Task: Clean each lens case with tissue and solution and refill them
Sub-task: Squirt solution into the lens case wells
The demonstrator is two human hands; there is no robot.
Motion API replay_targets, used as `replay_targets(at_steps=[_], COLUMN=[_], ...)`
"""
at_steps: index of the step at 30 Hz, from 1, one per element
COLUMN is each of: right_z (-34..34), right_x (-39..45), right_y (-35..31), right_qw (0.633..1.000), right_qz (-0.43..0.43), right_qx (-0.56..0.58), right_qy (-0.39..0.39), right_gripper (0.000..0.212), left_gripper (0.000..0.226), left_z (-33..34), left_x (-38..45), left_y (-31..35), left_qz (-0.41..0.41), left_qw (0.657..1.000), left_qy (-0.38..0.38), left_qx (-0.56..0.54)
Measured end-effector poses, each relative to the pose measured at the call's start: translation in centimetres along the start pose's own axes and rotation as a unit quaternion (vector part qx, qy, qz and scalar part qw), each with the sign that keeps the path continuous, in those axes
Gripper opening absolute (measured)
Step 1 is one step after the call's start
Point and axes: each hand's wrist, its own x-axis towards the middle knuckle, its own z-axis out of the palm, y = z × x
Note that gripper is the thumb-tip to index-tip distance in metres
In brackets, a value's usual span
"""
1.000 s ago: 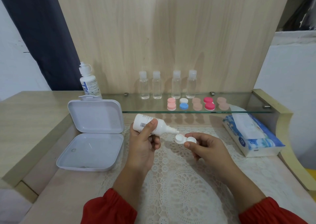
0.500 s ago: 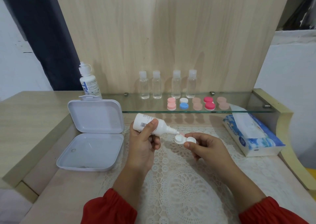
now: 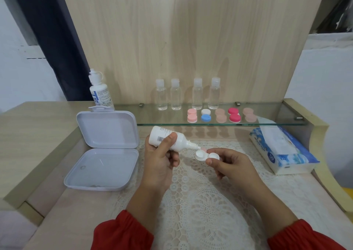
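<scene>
1. While the left hand [image 3: 160, 160] curls its fingers and thumb round a white solution bottle [image 3: 168, 139] at frame centre, the tilted nozzle meets the left well of an open white lens case [image 3: 207, 155].
2. Just right of it, the right hand [image 3: 233, 165] pinches that case between thumb and fingertips above the lace mat [image 3: 200, 202].
3. Upper centre, a glass shelf [image 3: 267, 116] carries closed lens cases [image 3: 219, 115] and four clear bottles [image 3: 188, 97].
4. Centre left lies an open white box [image 3: 103, 154]; centre right, a tissue pack [image 3: 282, 150].

Solution bottle [image 3: 168, 139] nozzle now touching lens case [image 3: 207, 155] well rim.
</scene>
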Motion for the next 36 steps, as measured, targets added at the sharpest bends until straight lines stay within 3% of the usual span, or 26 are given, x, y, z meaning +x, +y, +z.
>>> replay_targets(at_steps=[36], right_z=[0.00], right_x=[-0.05], right_y=[-0.09], right_qw=[1.000], right_qz=[0.001], right_qx=[-0.005], right_qy=[0.001], right_gripper=[0.019], left_gripper=[0.050], left_z=[0.12], left_x=[-0.10], left_y=[0.04], left_qz=[-0.002], left_qw=[1.000], left_qy=[0.008], left_qx=[0.010])
